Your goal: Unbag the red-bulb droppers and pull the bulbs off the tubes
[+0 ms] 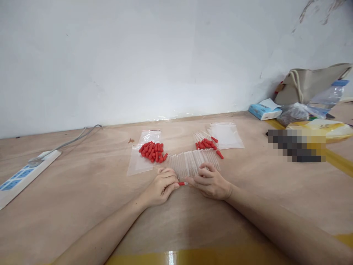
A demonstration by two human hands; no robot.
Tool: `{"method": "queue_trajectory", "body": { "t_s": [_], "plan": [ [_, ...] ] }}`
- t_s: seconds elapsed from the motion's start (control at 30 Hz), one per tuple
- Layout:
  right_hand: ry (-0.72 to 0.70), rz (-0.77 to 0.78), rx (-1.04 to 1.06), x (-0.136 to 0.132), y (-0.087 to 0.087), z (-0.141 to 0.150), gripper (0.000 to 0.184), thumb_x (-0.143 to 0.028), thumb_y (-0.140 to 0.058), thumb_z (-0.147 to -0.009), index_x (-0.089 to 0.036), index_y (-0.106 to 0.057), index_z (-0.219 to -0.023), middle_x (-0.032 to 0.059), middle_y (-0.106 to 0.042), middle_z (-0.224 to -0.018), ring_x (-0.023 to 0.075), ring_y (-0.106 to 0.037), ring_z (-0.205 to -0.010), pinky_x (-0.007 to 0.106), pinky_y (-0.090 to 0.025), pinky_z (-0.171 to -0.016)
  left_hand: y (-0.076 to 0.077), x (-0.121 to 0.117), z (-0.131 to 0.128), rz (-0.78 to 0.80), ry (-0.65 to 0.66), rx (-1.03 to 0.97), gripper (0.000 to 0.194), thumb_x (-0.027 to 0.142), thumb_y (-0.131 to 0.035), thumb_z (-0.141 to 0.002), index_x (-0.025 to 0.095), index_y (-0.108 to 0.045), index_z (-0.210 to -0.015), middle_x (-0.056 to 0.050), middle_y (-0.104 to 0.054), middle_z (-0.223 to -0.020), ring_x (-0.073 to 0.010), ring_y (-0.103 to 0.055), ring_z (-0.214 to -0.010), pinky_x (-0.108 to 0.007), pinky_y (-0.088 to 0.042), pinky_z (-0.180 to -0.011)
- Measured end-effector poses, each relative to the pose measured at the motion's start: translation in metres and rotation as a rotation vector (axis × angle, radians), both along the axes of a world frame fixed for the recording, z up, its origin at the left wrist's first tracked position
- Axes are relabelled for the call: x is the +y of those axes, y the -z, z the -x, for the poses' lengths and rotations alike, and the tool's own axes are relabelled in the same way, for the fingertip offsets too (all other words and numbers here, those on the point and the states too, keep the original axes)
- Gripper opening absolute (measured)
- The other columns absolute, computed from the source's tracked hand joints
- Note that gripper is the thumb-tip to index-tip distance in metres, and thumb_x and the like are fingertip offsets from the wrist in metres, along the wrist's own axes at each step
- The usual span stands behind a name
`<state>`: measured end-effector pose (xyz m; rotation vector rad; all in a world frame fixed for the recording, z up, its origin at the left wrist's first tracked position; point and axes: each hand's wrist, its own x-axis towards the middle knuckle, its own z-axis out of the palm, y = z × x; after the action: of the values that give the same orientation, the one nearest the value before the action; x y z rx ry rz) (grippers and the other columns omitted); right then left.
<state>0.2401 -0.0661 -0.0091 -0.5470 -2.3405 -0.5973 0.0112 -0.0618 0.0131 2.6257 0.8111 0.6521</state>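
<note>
My left hand is closed on a red rubber bulb, whose open end points right. A clear glass dropper tube sits at the bulb's mouth, its other end in the closed fingers of my right hand. How far the tube reaches into the bulb I cannot tell. Just beyond my hands lies a row of clear glass tubes, side by side. Loose red bulbs are heaped at the back left. At the back right lie several droppers with red bulbs on their tubes.
Clear plastic bags lie under the loose bulbs and beside the droppers. A power strip with a grey cable is at the left. To the right are a blue tissue pack, a beige bag and a pixelated dark patch.
</note>
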Motion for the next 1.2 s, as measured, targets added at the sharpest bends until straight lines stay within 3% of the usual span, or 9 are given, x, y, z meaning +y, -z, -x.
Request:
{"method": "queue_trajectory", "body": {
  "t_s": [0.33, 0.53, 0.7, 0.87, 0.97, 1.07, 1.2],
  "plan": [
    [-0.024, -0.244, -0.078, -0.003, -0.005, -0.002, 0.027, -0.011, -0.044, -0.086, -0.026, -0.058, -0.104, -0.0051, -0.056, -0.069, 0.0091, -0.042, -0.068, 0.028, -0.037, -0.081, -0.003, -0.001, -0.002, 0.064, 0.029, 0.022, 0.029, 0.026, -0.025, -0.091, 0.019, -0.038, -0.066, -0.001, -0.046, -0.065, -0.0143, -0.044, -0.067, -0.033, -0.034, -0.070],
    [0.015, -0.225, -0.039, 0.002, -0.006, -0.013, 0.031, -0.013, -0.044, -0.086, -0.031, -0.056, -0.108, -0.0063, -0.058, -0.068, 0.0097, -0.043, -0.065, 0.027, -0.037, -0.082, 0.000, 0.003, 0.007, 0.058, -0.002, -0.042, 0.032, 0.026, -0.022, -0.091, 0.019, -0.037, -0.063, -0.002, -0.044, -0.064, -0.0151, -0.043, -0.067, -0.034, -0.035, -0.069],
    [0.324, 0.020, 0.317, 0.015, -0.005, -0.017, 0.033, -0.014, -0.047, -0.082, -0.022, -0.055, -0.113, -0.0008, -0.057, -0.067, 0.0135, -0.045, -0.069, 0.032, -0.035, -0.075, 0.003, 0.015, 0.019, -0.053, -0.221, -0.255, 0.019, 0.025, -0.035, -0.089, 0.018, -0.052, -0.085, -0.004, -0.052, -0.080, -0.0151, -0.049, -0.078, -0.031, -0.041, -0.073],
    [0.487, 0.282, 0.389, 0.022, -0.003, -0.006, 0.028, -0.013, -0.042, -0.081, -0.016, -0.057, -0.104, 0.0040, -0.062, -0.079, 0.0159, -0.051, -0.078, 0.032, -0.031, -0.077, -0.008, 0.037, 0.027, -0.262, -0.599, -0.443, 0.024, 0.027, -0.045, -0.085, 0.020, -0.060, -0.101, -0.006, -0.053, -0.095, -0.0170, -0.050, -0.093, -0.032, -0.041, -0.085],
    [0.496, 0.329, 0.445, 0.026, -0.003, -0.002, 0.018, -0.015, -0.045, -0.079, -0.016, -0.059, -0.091, 0.0026, -0.062, -0.074, 0.0145, -0.053, -0.074, 0.032, -0.029, -0.078, -0.016, 0.064, 0.043, -0.184, -0.820, -0.481, 0.028, 0.030, -0.047, -0.081, 0.019, -0.062, -0.102, -0.006, -0.057, -0.094, -0.0182, -0.051, -0.095, -0.031, -0.042, -0.084],
    [0.507, 0.303, 0.439, 0.030, -0.001, 0.001, 0.014, -0.014, -0.046, -0.079, -0.017, -0.060, -0.082, 0.0011, -0.062, -0.071, 0.0133, -0.052, -0.071, 0.031, -0.027, -0.077, -0.019, 0.094, 0.062, 0.037, -0.929, -0.515, 0.032, 0.032, -0.050, -0.076, 0.019, -0.059, -0.105, -0.004, -0.061, -0.087, -0.0148, -0.057, -0.076, -0.026, -0.046, -0.068],
    [0.505, 0.256, 0.359, 0.032, 0.002, 0.004, 0.014, -0.014, -0.047, -0.079, -0.018, -0.061, -0.079, 0.0011, -0.062, -0.070, 0.0141, -0.051, -0.074, 0.032, -0.025, -0.078, -0.014, 0.121, 0.080, 0.057, -1.096, -0.493, 0.034, 0.035, -0.059, -0.068, 0.017, -0.057, -0.097, -0.004, -0.061, -0.081, -0.0136, -0.055, -0.066, -0.024, -0.044, -0.059]
  ]
}}
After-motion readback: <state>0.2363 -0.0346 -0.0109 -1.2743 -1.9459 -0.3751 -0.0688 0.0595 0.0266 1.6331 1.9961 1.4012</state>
